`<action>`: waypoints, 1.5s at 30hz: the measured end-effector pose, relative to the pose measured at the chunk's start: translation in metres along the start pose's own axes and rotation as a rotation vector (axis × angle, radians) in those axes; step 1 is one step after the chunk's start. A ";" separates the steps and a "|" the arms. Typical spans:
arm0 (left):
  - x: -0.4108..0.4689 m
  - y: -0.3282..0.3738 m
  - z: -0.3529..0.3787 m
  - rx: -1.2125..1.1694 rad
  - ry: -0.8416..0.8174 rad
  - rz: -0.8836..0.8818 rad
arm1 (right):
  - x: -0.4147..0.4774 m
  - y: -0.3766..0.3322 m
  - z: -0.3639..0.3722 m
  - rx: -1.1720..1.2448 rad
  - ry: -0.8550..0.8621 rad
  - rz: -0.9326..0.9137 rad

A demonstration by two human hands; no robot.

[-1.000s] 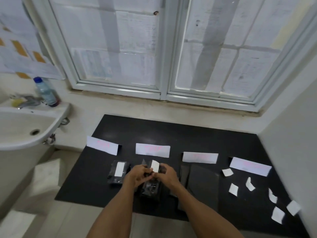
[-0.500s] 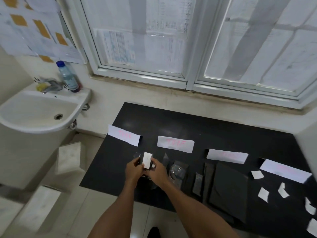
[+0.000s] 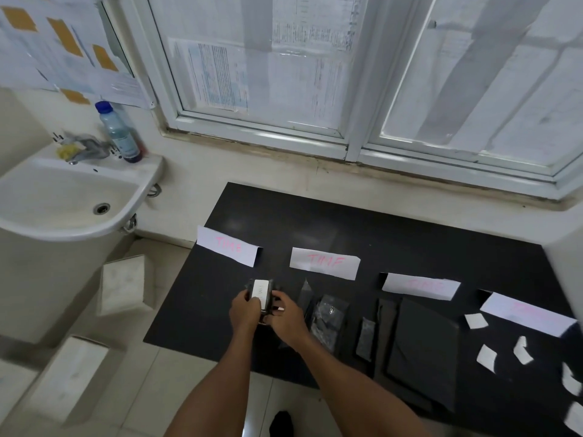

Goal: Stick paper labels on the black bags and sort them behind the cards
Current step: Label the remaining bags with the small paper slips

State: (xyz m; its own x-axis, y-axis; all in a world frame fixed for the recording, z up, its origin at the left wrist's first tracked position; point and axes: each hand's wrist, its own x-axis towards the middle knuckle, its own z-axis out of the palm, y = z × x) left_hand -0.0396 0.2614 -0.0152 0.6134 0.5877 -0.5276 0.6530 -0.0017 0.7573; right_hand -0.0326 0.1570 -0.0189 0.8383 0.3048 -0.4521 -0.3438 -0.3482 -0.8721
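The black bag, its label already on, has moved leftward; left grip and right grip both grasp it, the leftmost card just beyond them, so probably placing comes next

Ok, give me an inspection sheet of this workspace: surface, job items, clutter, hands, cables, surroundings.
Surface: black tabletop.
Job's things: four white cards standing in a row; labelled bag held near the leftmost card; other black bags lying mid-table; loose paper labels at the right.
Clutter: nothing seen.
Hands: left hand and right hand both grip the labelled bag.
Cables: nothing seen.
Surroundings: sink and bottle at the left; white boxes on the floor; papered window behind.
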 end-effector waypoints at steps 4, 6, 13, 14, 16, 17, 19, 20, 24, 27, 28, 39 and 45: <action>-0.005 0.004 0.005 -0.022 0.022 0.001 | -0.002 -0.001 -0.009 -0.109 0.135 -0.027; -0.007 0.007 0.006 -0.024 0.050 0.001 | -0.003 0.003 -0.017 -0.243 0.337 -0.016; -0.009 0.009 0.013 0.165 0.077 0.069 | -0.016 0.029 -0.049 -0.669 0.363 0.336; -0.011 0.010 0.014 0.194 0.071 0.071 | -0.017 0.035 -0.049 -0.681 0.332 0.352; -0.018 0.011 0.016 0.252 0.081 0.076 | -0.020 0.043 -0.051 -0.692 0.323 0.363; -0.020 0.011 0.016 0.281 0.094 0.078 | -0.021 0.044 -0.051 -0.690 0.334 0.360; -0.023 0.011 0.016 0.332 0.109 0.102 | -0.024 0.042 -0.052 -0.658 0.363 0.354; -0.026 0.012 0.018 0.353 0.116 0.129 | -0.026 0.041 -0.054 -0.613 0.384 0.356; -0.038 0.025 0.035 0.461 0.147 0.364 | -0.034 0.035 -0.074 -0.455 0.510 0.278; -0.056 0.040 0.069 0.521 0.121 0.574 | -0.043 0.029 -0.103 -0.374 0.557 0.165; -0.065 0.045 0.086 0.492 0.080 0.621 | -0.047 0.027 -0.116 -0.350 0.582 0.131; -0.197 0.067 0.276 0.084 -0.721 0.169 | -0.123 0.071 -0.286 -0.203 0.683 0.010; -0.242 0.053 0.352 0.059 -0.734 0.022 | -0.168 0.130 -0.367 -0.082 0.711 0.093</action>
State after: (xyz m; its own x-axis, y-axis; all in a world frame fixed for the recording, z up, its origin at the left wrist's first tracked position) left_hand 0.0031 -0.1654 0.0175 0.7523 -0.1056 -0.6503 0.6476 -0.0630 0.7594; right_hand -0.0629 -0.2646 0.0119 0.8894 -0.3702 -0.2683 -0.4176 -0.4188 -0.8064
